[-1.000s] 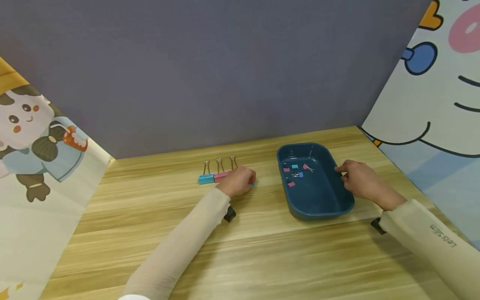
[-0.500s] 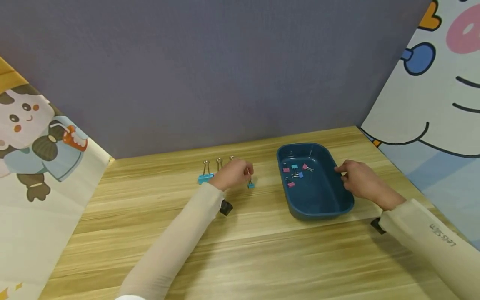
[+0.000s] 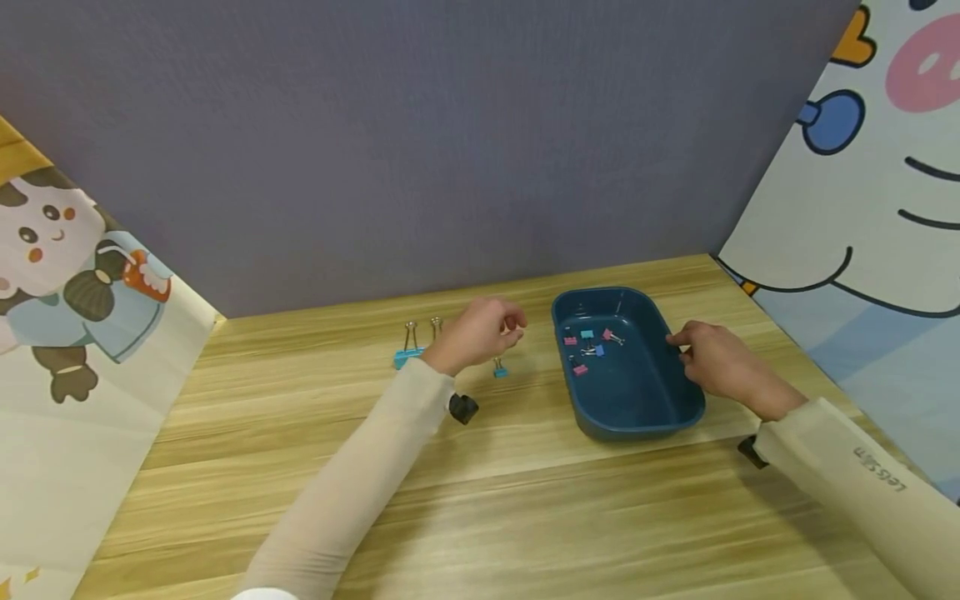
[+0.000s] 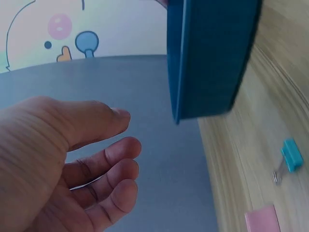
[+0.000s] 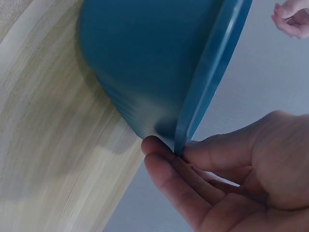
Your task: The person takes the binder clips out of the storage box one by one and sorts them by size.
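My left hand (image 3: 480,333) hovers over the table with fingers loosely bent, holding nothing. Just below its fingertips a small teal binder clip (image 3: 500,369) sits on the wood, its wire handles pointing away. Left of that hand is a larger blue binder clip (image 3: 407,358), partly covered by the hand. A pink clip (image 4: 263,220) shows at the bottom of the left wrist view. With thumb and fingers, my right hand (image 3: 716,360) pinches the right rim of a dark blue plastic bin (image 3: 637,432). Several small clips, including a pink one (image 3: 580,369), lie inside the bin.
The wood-grain table (image 3: 525,517) meets a grey partition (image 3: 450,167) at the back. Cartoon-printed panels stand on the left (image 3: 82,275) and the right (image 3: 885,217).
My left hand has risen off the small teal clip and its fingers have spread, leaving the clip on the table. The right hand keeps its hold on the bin's rim.
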### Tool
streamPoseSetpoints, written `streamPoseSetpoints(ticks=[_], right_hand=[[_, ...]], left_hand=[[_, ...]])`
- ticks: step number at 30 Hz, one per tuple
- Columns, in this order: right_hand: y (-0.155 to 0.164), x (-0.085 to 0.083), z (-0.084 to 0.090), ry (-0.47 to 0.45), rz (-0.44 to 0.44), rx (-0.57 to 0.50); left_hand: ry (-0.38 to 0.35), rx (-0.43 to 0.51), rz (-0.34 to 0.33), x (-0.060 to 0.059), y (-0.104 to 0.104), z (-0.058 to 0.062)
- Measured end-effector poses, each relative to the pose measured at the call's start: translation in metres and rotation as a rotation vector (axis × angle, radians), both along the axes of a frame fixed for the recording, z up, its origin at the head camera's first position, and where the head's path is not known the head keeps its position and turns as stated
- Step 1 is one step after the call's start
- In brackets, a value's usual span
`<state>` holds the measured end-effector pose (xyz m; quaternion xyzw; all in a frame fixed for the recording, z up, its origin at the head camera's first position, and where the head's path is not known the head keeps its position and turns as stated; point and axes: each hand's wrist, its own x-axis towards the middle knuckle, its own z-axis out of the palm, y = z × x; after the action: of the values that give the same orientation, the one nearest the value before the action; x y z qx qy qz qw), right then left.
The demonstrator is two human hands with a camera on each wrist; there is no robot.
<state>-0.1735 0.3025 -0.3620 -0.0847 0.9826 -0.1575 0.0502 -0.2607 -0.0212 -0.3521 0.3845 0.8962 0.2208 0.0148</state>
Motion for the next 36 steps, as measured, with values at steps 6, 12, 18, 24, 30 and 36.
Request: streamPoseSetpoints(ticks=[6, 12, 18, 24, 30, 36], right_hand=[[-0.001, 0.0, -0.001, 0.014, 0.009, 0.003], [-0.002, -0.001, -0.002, 0.009, -0.002, 0.003], [-0.003, -0.001, -0.002, 0.021, 0.002, 0.006], [-0.006, -0.002, -0.002, 0.02, -0.012, 0.004], [-0.011, -0.003, 0.0, 0.01, -0.011, -0.021], [-0.014, -0.003, 0.001, -0.005, -0.018, -0.027]], left_hand=[[0.013, 0.02, -0.054, 0.004, 0.018, 0.002], [0.01, 0.028, -0.093, 0.007, 0.038, 0.005], [-0.003, 0.046, -0.12, 0.009, 0.056, 0.007], [0.0, 0.038, -0.113, 0.011, 0.065, 0.006], [-0.003, 0.028, -0.112, 0.011, 0.067, 0.005], [-0.039, 0.062, -0.113, 0.007, 0.066, 0.006]])
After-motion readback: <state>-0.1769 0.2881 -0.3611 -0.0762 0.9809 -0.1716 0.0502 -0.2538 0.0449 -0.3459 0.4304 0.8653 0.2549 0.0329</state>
